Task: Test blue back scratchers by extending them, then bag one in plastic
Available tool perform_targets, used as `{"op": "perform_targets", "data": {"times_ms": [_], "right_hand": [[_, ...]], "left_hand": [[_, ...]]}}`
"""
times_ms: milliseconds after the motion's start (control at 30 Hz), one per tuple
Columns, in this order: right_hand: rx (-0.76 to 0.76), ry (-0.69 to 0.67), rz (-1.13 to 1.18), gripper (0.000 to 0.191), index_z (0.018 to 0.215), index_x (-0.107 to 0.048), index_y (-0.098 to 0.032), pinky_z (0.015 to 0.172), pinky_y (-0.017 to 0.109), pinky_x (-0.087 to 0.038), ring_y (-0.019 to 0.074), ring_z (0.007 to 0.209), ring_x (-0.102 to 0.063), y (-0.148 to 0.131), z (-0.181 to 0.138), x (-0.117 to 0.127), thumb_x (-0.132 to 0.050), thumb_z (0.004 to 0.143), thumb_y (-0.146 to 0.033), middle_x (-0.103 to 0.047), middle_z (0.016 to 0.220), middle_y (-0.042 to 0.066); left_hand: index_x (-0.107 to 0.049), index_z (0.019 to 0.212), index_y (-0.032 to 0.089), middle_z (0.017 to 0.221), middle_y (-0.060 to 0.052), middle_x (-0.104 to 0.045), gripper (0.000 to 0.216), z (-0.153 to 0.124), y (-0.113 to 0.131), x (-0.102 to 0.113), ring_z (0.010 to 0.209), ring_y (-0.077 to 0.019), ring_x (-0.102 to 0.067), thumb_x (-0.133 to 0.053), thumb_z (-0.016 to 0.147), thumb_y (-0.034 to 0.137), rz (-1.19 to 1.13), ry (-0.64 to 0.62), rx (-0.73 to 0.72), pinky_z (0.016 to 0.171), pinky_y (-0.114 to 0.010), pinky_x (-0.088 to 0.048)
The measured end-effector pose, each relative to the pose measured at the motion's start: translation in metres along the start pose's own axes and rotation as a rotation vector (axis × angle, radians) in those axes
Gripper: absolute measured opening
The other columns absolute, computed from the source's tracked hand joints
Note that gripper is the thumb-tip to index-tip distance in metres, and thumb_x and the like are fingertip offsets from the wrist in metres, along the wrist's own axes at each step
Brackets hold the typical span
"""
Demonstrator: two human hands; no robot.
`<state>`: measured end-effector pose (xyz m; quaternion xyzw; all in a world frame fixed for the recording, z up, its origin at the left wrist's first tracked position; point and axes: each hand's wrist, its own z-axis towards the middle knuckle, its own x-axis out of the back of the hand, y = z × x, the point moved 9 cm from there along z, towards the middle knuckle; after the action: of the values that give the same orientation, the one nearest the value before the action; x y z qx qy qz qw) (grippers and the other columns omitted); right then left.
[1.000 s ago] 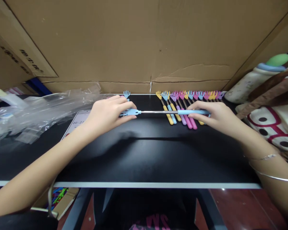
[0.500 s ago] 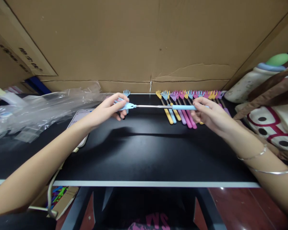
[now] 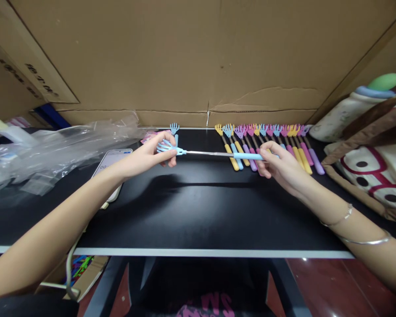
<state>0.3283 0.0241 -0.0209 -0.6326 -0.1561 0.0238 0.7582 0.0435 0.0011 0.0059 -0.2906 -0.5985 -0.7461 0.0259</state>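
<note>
Sliding the right hand [image 3: 282, 167] leftward since half a second earlier, uncovering more yellow, pink and purple handles at the far end of the row of scratchers [image 3: 300, 152] behind it, and lowering the tool slightly. Keeping the left hand [image 3: 148, 156] almost where it was, so narrowing the span of bare steel rod between the two. Gripping one blue back scratcher [image 3: 211, 153] at both ends: pinching its claw head in the left fingertips, closing the right fingers round its blue handle. Holding it level, just above the black table [image 3: 198, 211], crossing the near ends of the row. Counting beyond it: one row lying side by side, about a dozen pieces, overlapping too closely for an exact number; one lone blue scratcher [image 3: 174, 129] set apart behind the left hand; one phone [image 3: 112, 159] beside the left wrist; one heap of clear plastic bags [image 3: 59, 147] at far left. Wearing two thin bracelets [image 3: 336, 219] on the right forearm.
</note>
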Motion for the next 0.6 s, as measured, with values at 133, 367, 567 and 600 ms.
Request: {"op": "perform_targets", "data": {"times_ms": [133, 367, 567, 600], "right_hand": [[-0.046, -0.011, 0.079, 0.038, 0.085, -0.04, -0.023, 0.041, 0.022, -0.028, 0.0058, 0.04, -0.041, 0.008, 0.001, -0.002, -0.065, 0.084, -0.05, -0.05, 0.058, -0.009], [-0.069, -0.109, 0.059, 0.038, 0.087, -0.038, -0.023, 0.043, 0.023, -0.033, 0.0076, 0.043, -0.046, 0.011, -0.006, -0.021, -0.06, 0.088, -0.054, -0.051, 0.062, -0.008], [-0.066, -0.155, 0.087, 0.035, 0.085, -0.037, -0.023, 0.042, 0.022, -0.024, 0.0051, 0.039, -0.036, 0.007, -0.011, -0.031, -0.057, 0.091, -0.051, -0.039, 0.06, -0.01], [-0.06, -0.154, 0.082, 0.034, 0.086, -0.037, -0.023, 0.042, 0.022, -0.024, 0.0054, 0.039, -0.036, 0.006, -0.011, -0.031, -0.056, 0.092, -0.051, -0.039, 0.06, -0.01]], "left_hand": [[-0.041, 0.098, 0.021, 0.076, 0.0, -0.064, 0.028, -0.001, 0.001, -0.002, 0.074, -0.0139, -0.061, -0.058, 0.089, 0.041, 0.046, -0.025, -0.024, 0.071, -0.028, -0.047], [-0.037, 0.108, 0.021, 0.083, -0.002, -0.065, 0.032, -0.005, -0.002, -0.032, 0.079, -0.0148, -0.063, -0.056, 0.089, 0.038, 0.063, -0.181, -0.039, 0.071, -0.025, -0.046], [-0.038, 0.102, 0.021, 0.072, 0.003, -0.057, 0.023, -0.01, 0.02, -0.031, 0.067, -0.0122, -0.057, -0.053, 0.091, 0.034, 0.118, -0.11, -0.115, 0.063, -0.023, -0.042], [-0.038, 0.102, 0.021, 0.072, 0.002, -0.058, 0.022, -0.01, 0.022, -0.03, 0.067, -0.0125, -0.057, -0.053, 0.091, 0.034, 0.123, -0.107, -0.116, 0.063, -0.024, -0.042]]}}
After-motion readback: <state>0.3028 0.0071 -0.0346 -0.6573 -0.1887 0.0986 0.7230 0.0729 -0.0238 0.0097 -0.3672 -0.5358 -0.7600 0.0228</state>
